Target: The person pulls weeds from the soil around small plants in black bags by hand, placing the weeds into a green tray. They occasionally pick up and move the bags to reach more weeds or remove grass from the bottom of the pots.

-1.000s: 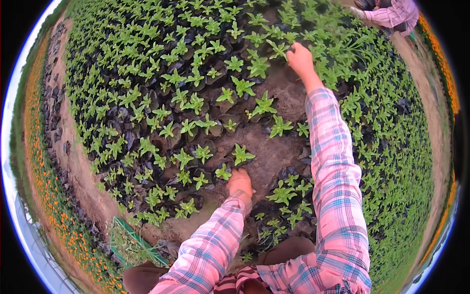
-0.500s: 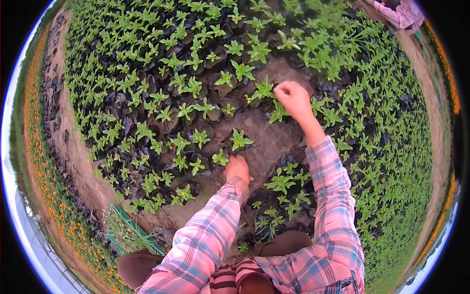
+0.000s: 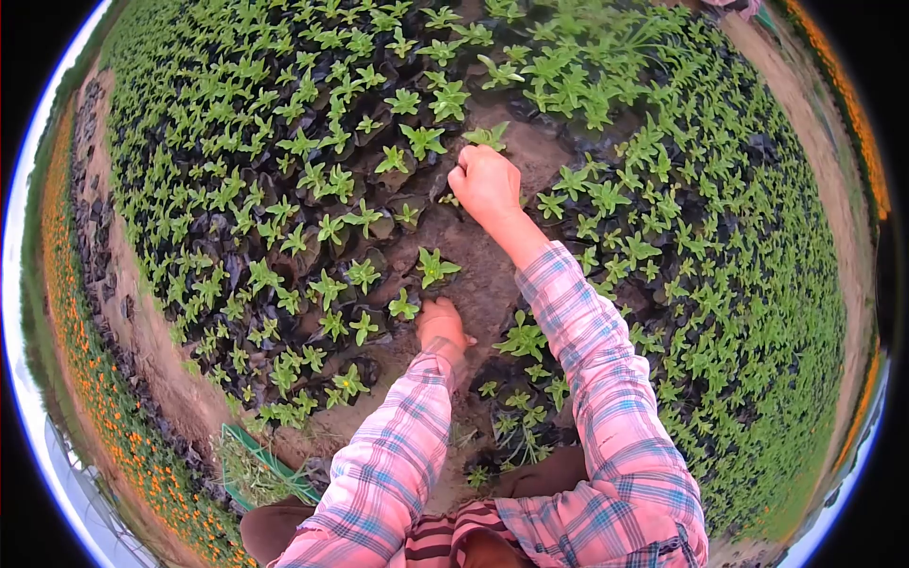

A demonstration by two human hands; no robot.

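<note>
Bare brown soil (image 3: 473, 260) shows between dense rows of green seedlings (image 3: 363, 275) in black plastic bags (image 3: 379, 222), with orange flowers (image 3: 123, 435) along the far left. The right hand (image 3: 487, 183) has its grip curled closed at a leafy seedling (image 3: 487, 136); whether it pinches anything is unclear. The left hand (image 3: 442, 324) is down at the soil, just beside a small seedling (image 3: 403, 305), its fingertips too hidden to tell how open its grip is.
</note>
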